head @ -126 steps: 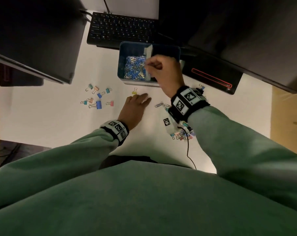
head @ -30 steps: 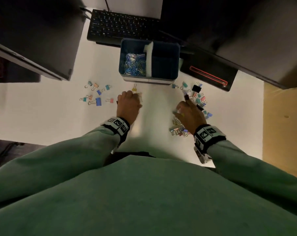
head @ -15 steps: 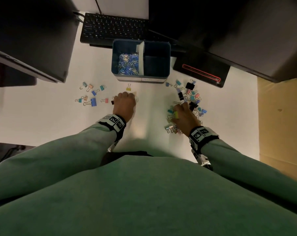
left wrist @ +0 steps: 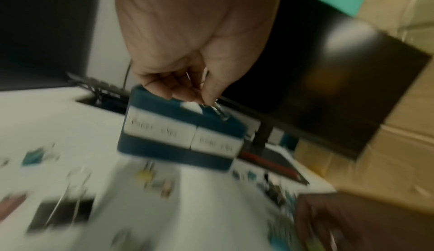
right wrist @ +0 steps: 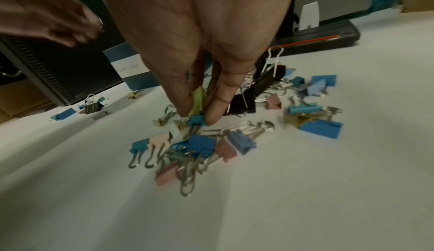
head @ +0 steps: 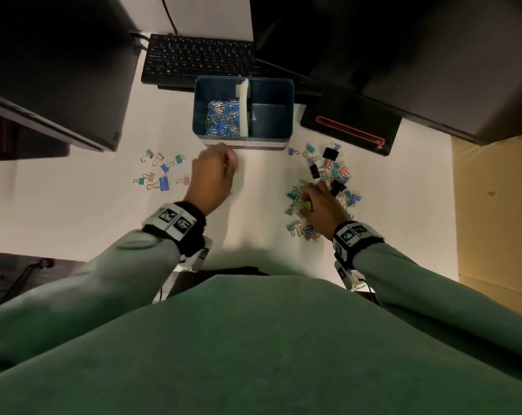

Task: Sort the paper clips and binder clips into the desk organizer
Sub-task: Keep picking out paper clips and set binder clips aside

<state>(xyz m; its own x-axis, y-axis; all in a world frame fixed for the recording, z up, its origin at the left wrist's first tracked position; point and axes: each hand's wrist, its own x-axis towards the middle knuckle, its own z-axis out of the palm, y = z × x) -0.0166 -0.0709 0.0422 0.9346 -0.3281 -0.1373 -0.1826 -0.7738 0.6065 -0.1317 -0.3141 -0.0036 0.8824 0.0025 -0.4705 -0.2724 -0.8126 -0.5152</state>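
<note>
The left grip (head: 213,175) is seen from the head view curled just before the desk organizer (head: 243,142), paper clips (head: 223,117) already lying in its left compartment, the right one bare; the right grip (head: 322,205) is sunk in the binder clips (head: 333,181) on the bench (head: 74,217). On the left wrist view, a silver clip (left wrist: 217,109) is pinched at the fingertips, blurred. On the right wrist view, a yellow-green clip (right wrist: 198,99) is pinched. A carry is judged under way; release over the matching compartment is called for.

Organizer labels (left wrist: 180,135) blurred unreadable, small item pinched in left hand (left wrist: 187,54) too smeared to identify
</note>
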